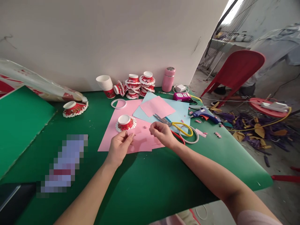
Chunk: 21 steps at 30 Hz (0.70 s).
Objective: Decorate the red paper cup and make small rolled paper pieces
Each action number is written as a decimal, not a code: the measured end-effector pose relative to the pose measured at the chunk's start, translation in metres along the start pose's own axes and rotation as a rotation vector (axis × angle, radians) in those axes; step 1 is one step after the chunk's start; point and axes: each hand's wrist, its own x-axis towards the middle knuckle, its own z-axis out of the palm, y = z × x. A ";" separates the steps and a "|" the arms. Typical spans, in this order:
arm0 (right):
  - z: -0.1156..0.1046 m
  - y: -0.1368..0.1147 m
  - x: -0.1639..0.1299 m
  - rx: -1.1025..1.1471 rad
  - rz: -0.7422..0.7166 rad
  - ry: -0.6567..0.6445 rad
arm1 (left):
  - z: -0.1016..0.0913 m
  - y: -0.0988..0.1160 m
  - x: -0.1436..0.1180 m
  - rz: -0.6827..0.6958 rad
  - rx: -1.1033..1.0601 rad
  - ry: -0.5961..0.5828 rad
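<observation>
Pink paper piece [136,132], one, is hanging over the table, left-hand [120,145] thumb and fingers pressing together on it. Right hand [162,134] is hovering beside, fingers curling; cannot tell whether they are gripping anything. Pale wall [105,37], one, is backing one green table [140,181]. Red chair [239,72], one, is standing beyond, right. Large pink sheet [109,139], one, is lying beneath the hands; blue paper [184,109] is lying alongside, one smaller pink sheet [157,105] covering part. Paper-cup stack [104,82], one, and pink flask [168,82], one, are standing by the wall. Yellow-handled scissors [172,124], one pair, are crowding the right hand. Fringed red cup [126,126], one, is sitting just beyond the left; one more is resting far left, others piling at the wall. White rings [118,108], two, are lying flat.
</observation>
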 end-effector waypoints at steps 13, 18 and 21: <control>0.012 0.002 -0.007 -0.006 -0.003 0.025 | 0.004 0.002 -0.004 -0.063 -0.115 -0.048; 0.006 0.002 -0.004 0.033 0.020 0.109 | 0.005 0.002 -0.001 -0.084 -0.212 0.071; 0.012 0.002 -0.007 0.019 -0.007 0.041 | 0.011 0.003 -0.005 -0.131 -0.257 -0.045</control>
